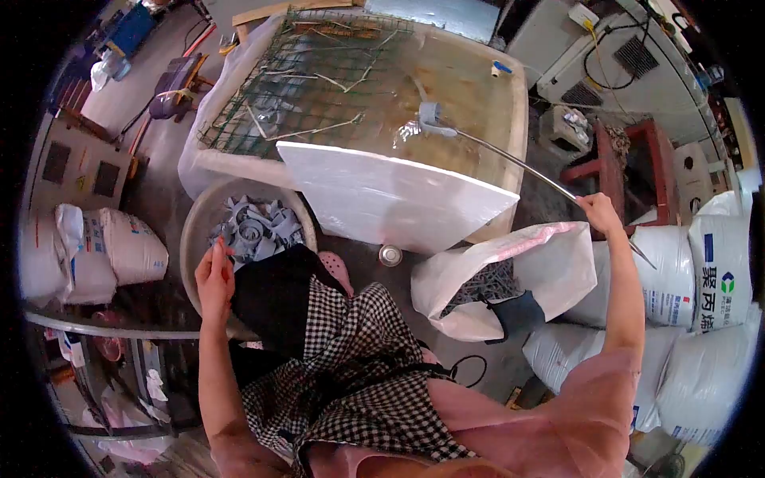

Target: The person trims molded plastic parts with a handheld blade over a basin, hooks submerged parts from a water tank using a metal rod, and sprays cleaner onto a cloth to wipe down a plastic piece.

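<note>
A slender, silvery metal rod (518, 164) is gripped by the right hand (602, 213), its fingers wrapped around the shaft. The rod's long axis is slanted from ten o'clock down to four o'clock. At its far end a curved, pale grey plastic-looking piece (430, 115) is seen over the cloudy water of a large cream-coloured tank (516, 107), towards ten o'clock from the right hand, which is nearer to it than the left. At nine o'clock the left hand (213, 275) is held with fingers curled at a round beige tub (189, 251); red is glimpsed at the fingertips, but whether anything is pinched cannot be told. Loose, curled grey strips (263, 227) are held in the tub, towards one o'clock from that hand
</note>
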Action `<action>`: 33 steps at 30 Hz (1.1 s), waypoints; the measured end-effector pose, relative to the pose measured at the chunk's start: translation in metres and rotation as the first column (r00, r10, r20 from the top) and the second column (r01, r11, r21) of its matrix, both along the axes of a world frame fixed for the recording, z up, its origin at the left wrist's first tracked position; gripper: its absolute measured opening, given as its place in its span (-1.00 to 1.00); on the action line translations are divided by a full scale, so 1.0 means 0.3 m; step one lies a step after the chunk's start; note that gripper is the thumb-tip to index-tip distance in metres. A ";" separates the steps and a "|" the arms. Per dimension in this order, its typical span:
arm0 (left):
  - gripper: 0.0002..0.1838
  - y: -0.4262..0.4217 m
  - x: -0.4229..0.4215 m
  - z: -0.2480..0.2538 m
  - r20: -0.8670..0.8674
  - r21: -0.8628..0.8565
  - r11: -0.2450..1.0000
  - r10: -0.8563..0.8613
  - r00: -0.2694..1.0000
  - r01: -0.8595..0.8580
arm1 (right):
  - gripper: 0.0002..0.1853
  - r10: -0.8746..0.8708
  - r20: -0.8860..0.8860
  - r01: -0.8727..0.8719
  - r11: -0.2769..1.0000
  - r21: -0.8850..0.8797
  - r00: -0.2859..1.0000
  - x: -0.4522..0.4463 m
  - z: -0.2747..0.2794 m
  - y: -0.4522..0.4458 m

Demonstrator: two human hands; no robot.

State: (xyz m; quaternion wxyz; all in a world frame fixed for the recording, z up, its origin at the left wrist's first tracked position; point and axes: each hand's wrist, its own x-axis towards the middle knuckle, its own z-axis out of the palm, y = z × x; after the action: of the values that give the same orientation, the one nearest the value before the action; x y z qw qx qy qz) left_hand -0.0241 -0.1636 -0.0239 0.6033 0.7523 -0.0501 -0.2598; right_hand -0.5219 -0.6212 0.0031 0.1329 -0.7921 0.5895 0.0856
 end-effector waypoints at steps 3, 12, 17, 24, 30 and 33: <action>-0.71 0.003 0.004 -0.003 -0.039 0.001 0.998 -0.063 0.997 0.063 | -0.63 0.123 0.012 -0.123 0.992 0.013 0.992 0.076 -0.028 -0.023; -0.68 0.033 0.021 -0.024 -0.001 0.003 0.998 -0.056 0.998 0.056 | -0.63 0.348 0.179 -0.352 0.936 -0.012 0.920 0.361 -0.309 -0.194; -0.68 0.030 0.013 -0.021 -0.026 0.008 1.000 0.014 1.000 -0.014 | -0.59 0.357 0.137 -0.368 0.927 0.068 0.924 0.611 -0.400 -0.226; -0.68 0.047 0.023 -0.019 -0.057 -0.024 1.000 -0.010 0.998 0.008 | -0.62 0.453 0.186 -0.466 0.884 0.028 0.872 0.698 -0.437 -0.307; -0.67 0.065 0.020 -0.050 -0.015 -0.060 0.998 0.032 0.999 -0.033 | -0.67 0.293 0.127 -0.303 0.950 0.073 0.948 0.328 -0.235 -0.253; -0.67 0.062 0.019 -0.035 0.005 -0.022 1.000 -0.004 1.000 0.004 | -0.68 0.231 0.151 -0.246 0.965 0.090 0.961 0.167 -0.164 -0.204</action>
State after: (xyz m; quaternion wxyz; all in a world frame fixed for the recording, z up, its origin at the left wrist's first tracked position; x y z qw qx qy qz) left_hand -0.0185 -0.1450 -0.0344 0.6108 0.7462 -0.0560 -0.2588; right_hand -0.4720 -0.6825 -0.0461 0.2051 -0.8531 0.4736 0.0770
